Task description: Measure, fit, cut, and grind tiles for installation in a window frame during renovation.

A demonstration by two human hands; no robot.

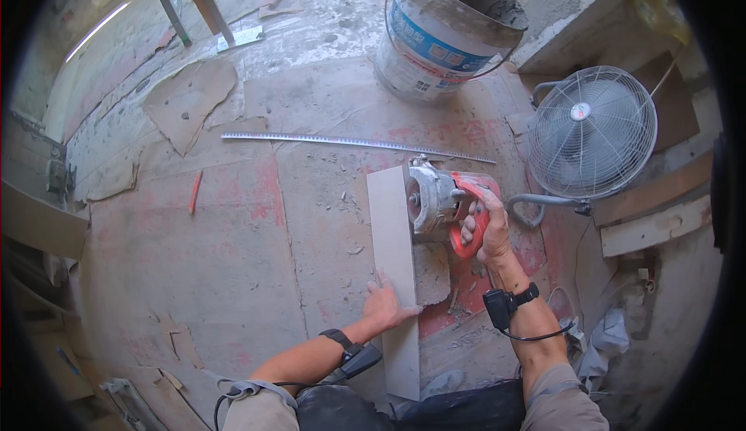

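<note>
A long pale tile strip lies lengthwise in front of me, running from near my legs up to the cutter. My left hand rests on the strip's lower half, fingers spread and thumb reaching its right edge. In my right hand is the red loop handle of a handheld stone cutter, with fingers wrapped round it. The cutter's grey metal guard sits at the far right edge of the strip. Its blade's contact with the strip is hidden. Under the strip's right side is a rough grey block.
Beyond the strip lies a long metal ruler. A red pencil-like stick is on the cardboard-covered floor at left. A mortar-stained bucket stands at the back; a round fan stands at right. Debris is scattered around.
</note>
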